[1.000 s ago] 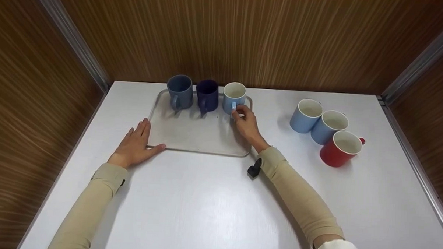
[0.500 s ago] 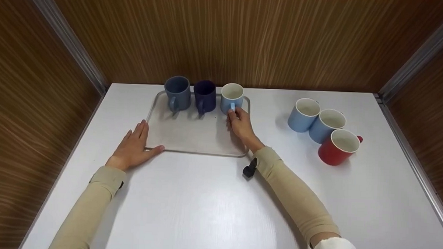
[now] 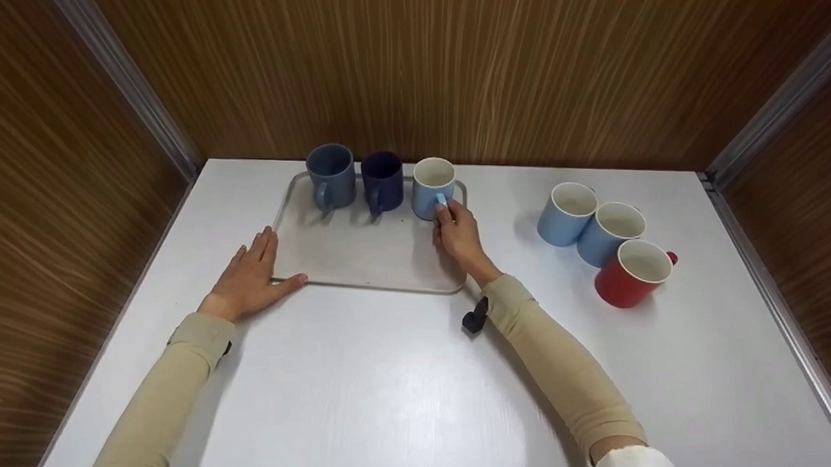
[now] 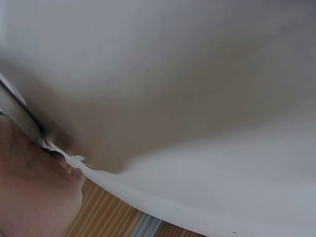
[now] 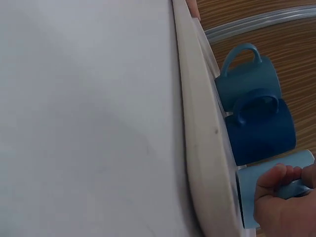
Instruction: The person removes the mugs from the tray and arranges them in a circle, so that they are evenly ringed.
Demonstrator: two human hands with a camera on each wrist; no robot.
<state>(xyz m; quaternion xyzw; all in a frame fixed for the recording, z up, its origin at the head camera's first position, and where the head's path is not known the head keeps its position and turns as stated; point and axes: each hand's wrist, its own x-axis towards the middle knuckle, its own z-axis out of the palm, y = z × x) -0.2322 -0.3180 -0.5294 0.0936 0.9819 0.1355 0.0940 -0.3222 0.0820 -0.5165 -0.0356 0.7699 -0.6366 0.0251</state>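
At upper centre, the right hand is pinching the light-blue mug by its handle, which is now angling further right, suggesting a turn. The left hand, fingers straight, is touching the tray.

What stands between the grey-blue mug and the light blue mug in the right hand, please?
A dark blue mug stands between the grey-blue mug and the light blue mug, in the head and right wrist views.

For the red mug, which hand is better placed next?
Probably the right hand: it is nearer the red mug than the left hand is, though it grips a light blue mug.
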